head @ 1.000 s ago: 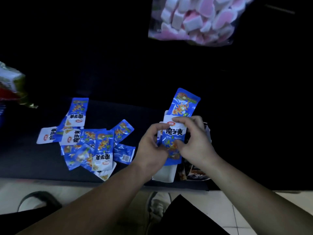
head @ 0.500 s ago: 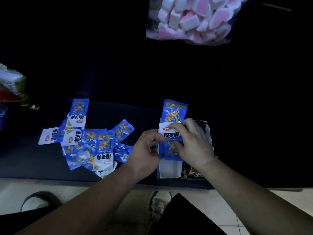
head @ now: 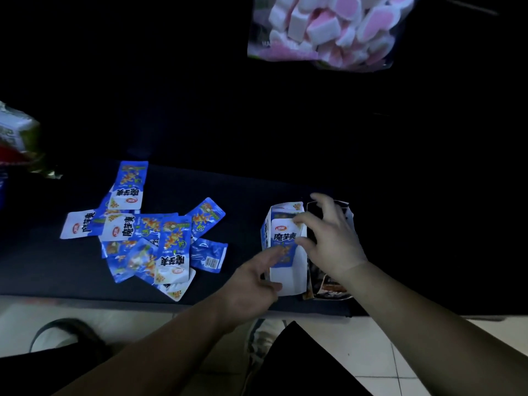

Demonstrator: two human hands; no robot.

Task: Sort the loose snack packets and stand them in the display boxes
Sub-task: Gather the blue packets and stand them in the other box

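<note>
A white display box point(head: 291, 278) stands near the front edge of the dark table. Blue and white snack packets point(head: 283, 238) stand inside it. My right hand point(head: 328, 241) rests on the box's right side with spread fingers touching the packets' edge. My left hand point(head: 251, 281) lies just left of the box, fingers loosely extended, the index fingertip touching the front packet. A pile of several loose blue packets point(head: 148, 232) lies on the table to the left. A second, darker display box point(head: 328, 284) stands right of the white one, partly hidden by my right hand.
A clear bag of pink and white marshmallows point(head: 323, 30) sits at the top. A green and red packet point(head: 17, 141) shows at the left edge. The table's front edge point(head: 114, 298) runs above the tiled floor, where shoes and dark trousers are in view.
The blue packet held up by both hands has gone down into the white box. Both hands have let go and opened; the left hand has drawn back toward me.
</note>
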